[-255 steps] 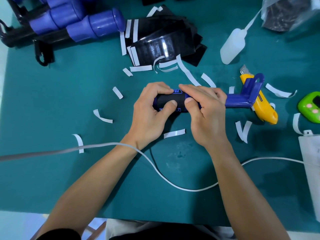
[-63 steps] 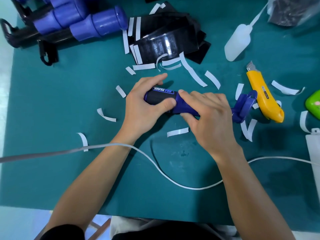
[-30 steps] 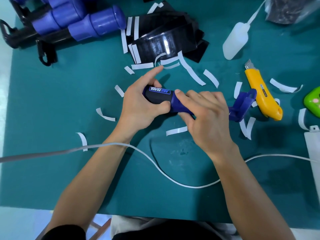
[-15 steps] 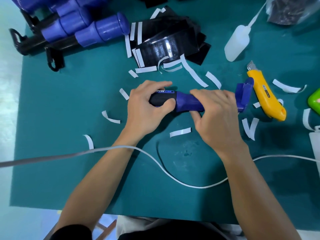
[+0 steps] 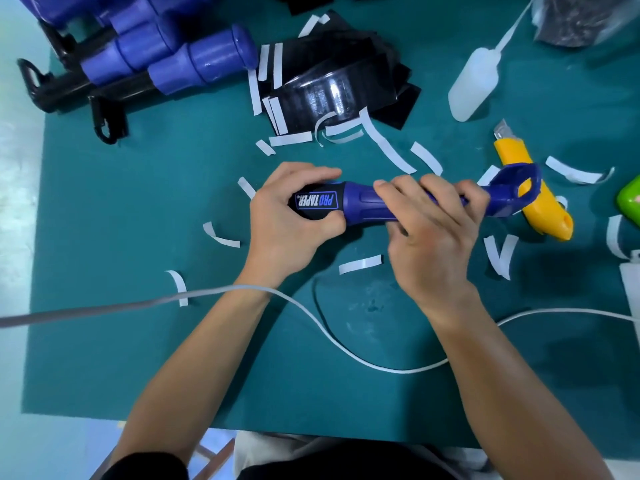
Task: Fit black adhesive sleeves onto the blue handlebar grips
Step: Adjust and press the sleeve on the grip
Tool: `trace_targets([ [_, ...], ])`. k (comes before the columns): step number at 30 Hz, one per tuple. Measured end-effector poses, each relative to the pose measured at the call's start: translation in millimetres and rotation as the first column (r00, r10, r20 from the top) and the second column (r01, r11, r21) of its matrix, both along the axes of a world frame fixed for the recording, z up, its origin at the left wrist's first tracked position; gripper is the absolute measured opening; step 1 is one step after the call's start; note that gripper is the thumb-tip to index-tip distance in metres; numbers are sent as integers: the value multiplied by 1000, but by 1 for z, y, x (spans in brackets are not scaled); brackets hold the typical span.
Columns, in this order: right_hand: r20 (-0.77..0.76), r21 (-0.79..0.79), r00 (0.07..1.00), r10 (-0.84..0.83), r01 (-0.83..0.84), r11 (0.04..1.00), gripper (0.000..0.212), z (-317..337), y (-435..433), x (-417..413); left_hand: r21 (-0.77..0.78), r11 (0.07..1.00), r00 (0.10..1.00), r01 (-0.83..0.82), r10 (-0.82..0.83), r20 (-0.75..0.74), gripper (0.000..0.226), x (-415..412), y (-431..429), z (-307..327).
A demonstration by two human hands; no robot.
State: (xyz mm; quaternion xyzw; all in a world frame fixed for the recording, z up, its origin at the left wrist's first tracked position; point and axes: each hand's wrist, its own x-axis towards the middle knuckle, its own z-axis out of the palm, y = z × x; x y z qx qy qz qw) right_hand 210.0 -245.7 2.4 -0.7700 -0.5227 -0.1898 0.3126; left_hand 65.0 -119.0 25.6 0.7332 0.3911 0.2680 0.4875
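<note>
A blue handlebar grip [image 5: 363, 207] lies crosswise at the middle of the green mat, its looped end [image 5: 516, 188] to the right. A black adhesive sleeve [image 5: 317, 202] with blue lettering wraps its left end. My left hand [image 5: 287, 223] grips that sleeved end, fingers over the top and thumb below. My right hand [image 5: 429, 233] grips the blue shaft, fingers curled over it. A pile of black sleeves [image 5: 332, 88] with white backing strips lies behind.
Several blue grips on black bars [image 5: 166, 64] lie at the back left. A squeeze bottle [image 5: 474, 84], a yellow utility knife [image 5: 526, 188] and a green object [image 5: 630, 199] are at the right. White paper strips [image 5: 360, 265] litter the mat; a white cable [image 5: 311, 317] crosses my forearms.
The grip has been turned about its axis, so the sleeve's lettering now faces up and the looped end shows its opening. Both hands kept their hold.
</note>
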Motion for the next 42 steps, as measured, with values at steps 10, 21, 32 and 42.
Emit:
trace_targets([
  [10,-305,-123,949,84,-127,984,40,16,-5,9,16,988,954,153,-152,258,94,-14,14,-10],
  [21,-327,-181,936,129,-196,964,44,32,-9,14,-462,834,899,303,-90,428,112,-15,13,-4],
  [32,-457,-196,871,179,-295,935,43,35,-7,8,-617,756,918,216,57,391,41,-12,9,-6],
  [42,-275,-366,960,52,-155,918,35,56,-10,9,-468,877,917,110,92,389,96,-5,5,-3],
])
